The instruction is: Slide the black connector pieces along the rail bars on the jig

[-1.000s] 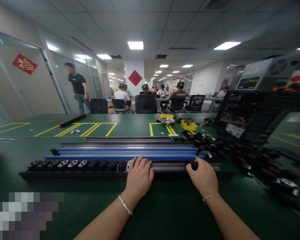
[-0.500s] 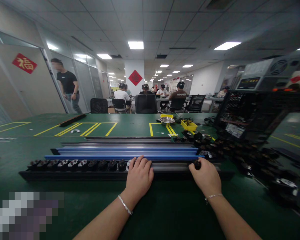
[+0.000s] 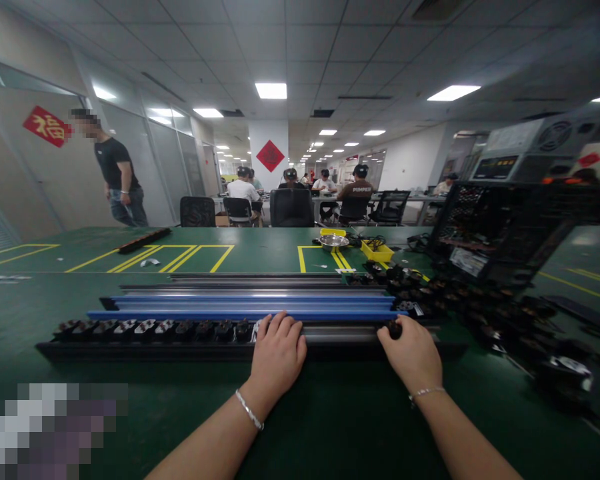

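A long black metal channel [image 3: 145, 352] lies across the table in front of me, its left half filled with a row of black and white socket modules [image 3: 145, 328]. My left hand [image 3: 280, 350] rests over the channel at the right end of that row, fingers bent down around a white-faced socket module [image 3: 255, 331] mostly hidden under it. Farther right, my right hand [image 3: 414, 353] pinches a black socket module [image 3: 395, 329] between thumb and fingers at the channel. Bare channel floor [image 3: 340, 335] shows between the hands.
Behind the channel lie blue rails [image 3: 250, 315] and more dark rails [image 3: 255, 280]. Loose socket modules [image 3: 450, 297] are heaped at right, near an open computer case [image 3: 480, 233]. A metal bowl [image 3: 334, 241] and yellow tray [image 3: 377, 251] stand farther back. A person [image 3: 117, 170] walks at left.
My hands and the modules have barely moved. The person at far left has walked farther left, and the view has shifted very slightly.
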Tool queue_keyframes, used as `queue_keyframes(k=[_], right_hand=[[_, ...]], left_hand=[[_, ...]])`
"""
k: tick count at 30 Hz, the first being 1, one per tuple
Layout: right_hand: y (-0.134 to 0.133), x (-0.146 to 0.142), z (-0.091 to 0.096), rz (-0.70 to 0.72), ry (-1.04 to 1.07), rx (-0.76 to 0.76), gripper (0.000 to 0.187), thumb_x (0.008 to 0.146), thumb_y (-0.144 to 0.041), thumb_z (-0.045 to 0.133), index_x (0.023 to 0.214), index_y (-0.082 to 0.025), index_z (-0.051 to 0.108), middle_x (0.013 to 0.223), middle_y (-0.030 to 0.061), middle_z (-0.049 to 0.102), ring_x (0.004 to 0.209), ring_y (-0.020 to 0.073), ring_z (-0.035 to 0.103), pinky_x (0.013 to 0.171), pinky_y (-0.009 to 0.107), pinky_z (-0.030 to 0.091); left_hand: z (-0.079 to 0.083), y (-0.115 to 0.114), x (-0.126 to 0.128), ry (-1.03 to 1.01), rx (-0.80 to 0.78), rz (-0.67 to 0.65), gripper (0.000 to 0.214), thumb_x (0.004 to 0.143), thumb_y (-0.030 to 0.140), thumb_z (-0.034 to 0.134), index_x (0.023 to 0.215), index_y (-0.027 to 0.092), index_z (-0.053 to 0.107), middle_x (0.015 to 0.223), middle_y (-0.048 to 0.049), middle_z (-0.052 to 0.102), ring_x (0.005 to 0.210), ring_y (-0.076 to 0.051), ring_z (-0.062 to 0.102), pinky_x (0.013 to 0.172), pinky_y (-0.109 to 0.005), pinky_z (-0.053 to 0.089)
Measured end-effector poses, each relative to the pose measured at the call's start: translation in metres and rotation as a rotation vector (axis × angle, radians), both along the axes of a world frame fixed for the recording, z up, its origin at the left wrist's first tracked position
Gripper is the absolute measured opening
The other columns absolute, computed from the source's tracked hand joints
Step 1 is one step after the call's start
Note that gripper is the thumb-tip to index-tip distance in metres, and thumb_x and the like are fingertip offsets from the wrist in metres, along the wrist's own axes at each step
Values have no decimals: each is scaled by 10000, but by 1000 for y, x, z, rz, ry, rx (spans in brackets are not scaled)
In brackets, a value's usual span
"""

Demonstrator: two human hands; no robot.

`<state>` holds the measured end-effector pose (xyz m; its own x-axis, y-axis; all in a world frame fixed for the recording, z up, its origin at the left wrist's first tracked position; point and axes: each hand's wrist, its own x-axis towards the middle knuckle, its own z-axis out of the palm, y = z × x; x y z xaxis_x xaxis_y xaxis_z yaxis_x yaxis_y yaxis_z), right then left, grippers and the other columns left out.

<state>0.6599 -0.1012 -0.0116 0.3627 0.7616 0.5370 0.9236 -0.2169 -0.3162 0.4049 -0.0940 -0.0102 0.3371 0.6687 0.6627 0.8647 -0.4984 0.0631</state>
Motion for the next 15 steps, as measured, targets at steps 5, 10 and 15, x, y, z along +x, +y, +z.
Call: queue_keyframes(k=[5, 10, 15], right_hand=[[-1, 3, 2, -25, 2, -24, 269, 739, -350, 437, 870, -150, 561, 890, 116, 633, 881, 248, 556, 788, 335, 395], [-1, 6, 3, -31, -12, -31, 226, 732, -367, 444, 793, -175, 547, 846, 107, 626, 834, 239, 557, 755, 334, 391], [-1, 7, 3, -36, -28, -37, 195, 724, -353, 449, 773, -184, 533, 778, 87, 612, 797, 232, 553, 735, 325, 389]], left_hand=[[0, 0, -1, 4, 0, -1, 262, 865, 263, 428, 1031, 229, 627, 1052, -53, 638, 1134, -242, 487, 1015, -459, 282], [1, -1, -1, 5, 7, 2, 257, 861, 262, 435, 1024, 228, 632, 1046, -54, 640, 1128, -241, 492, 1009, -451, 292], [1, -1, 0, 5, -28, 6, 258, 869, 268, 424, 1027, 227, 624, 1064, -52, 633, 1146, -244, 475, 1018, -454, 273]])
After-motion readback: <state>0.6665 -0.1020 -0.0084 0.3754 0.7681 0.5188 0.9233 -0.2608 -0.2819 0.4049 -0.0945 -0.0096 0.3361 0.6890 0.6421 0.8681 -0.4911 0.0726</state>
